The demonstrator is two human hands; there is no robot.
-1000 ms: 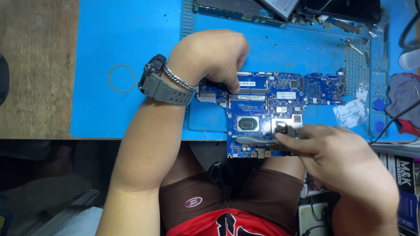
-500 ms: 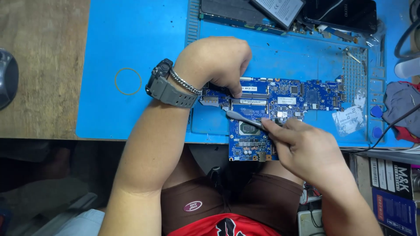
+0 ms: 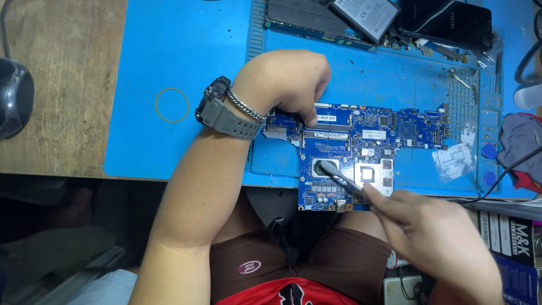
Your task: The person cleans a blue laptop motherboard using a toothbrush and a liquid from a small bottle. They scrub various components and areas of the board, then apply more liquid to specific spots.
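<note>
A blue laptop motherboard [image 3: 389, 129] lies on a blue work mat [image 3: 180, 56]. My left hand [image 3: 285, 82], with a grey watch and a chain bracelet on the wrist, presses down on the board's upper left part, fingers curled. My right hand [image 3: 435, 237] is at the lower right and grips a thin grey tool [image 3: 337, 175]. The tool's rounded tip rests on the dark processor chip [image 3: 324, 168]. Beside it sits a silver square chip [image 3: 372, 174].
A rubber band [image 3: 172, 105] lies on the mat at left. A dark mouse [image 3: 14, 96] sits on the wooden table. A battery pack [image 3: 366, 11] and a black phone [image 3: 446, 22] are at the top. Crumpled cloth [image 3: 522, 141] and books [image 3: 516, 243] are at right.
My right hand has drawn back toward me and to the right. The tool's tip moved down from the memory slot area onto the processor chip. My left hand stayed put.
</note>
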